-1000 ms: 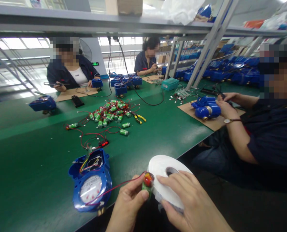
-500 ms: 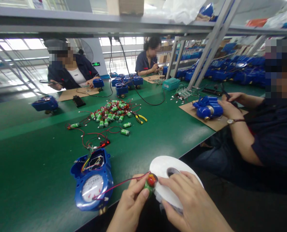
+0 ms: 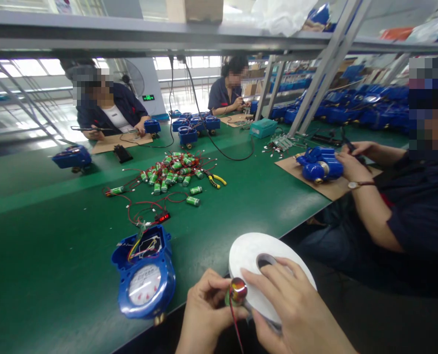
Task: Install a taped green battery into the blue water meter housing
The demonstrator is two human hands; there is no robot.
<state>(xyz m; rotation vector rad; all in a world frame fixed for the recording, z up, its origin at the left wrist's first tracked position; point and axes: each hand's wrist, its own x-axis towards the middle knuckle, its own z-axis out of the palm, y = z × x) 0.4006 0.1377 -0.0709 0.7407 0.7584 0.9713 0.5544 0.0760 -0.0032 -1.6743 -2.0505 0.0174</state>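
Battery point(image 3: 236, 291) tipped toward camera, fingers point(image 3: 219, 290) seemingly pinching.

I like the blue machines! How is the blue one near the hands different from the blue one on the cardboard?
The open blue meter near the hands lies on the bare green table, dial up, coloured wires showing inside. The blue meter on the brown cardboard sheet lies on its side, touched by a co-worker's hand. Both are glossy blue.

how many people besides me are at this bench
3: one person far left across the table, one person at the far end, one person close on the right. Others may be hidden.
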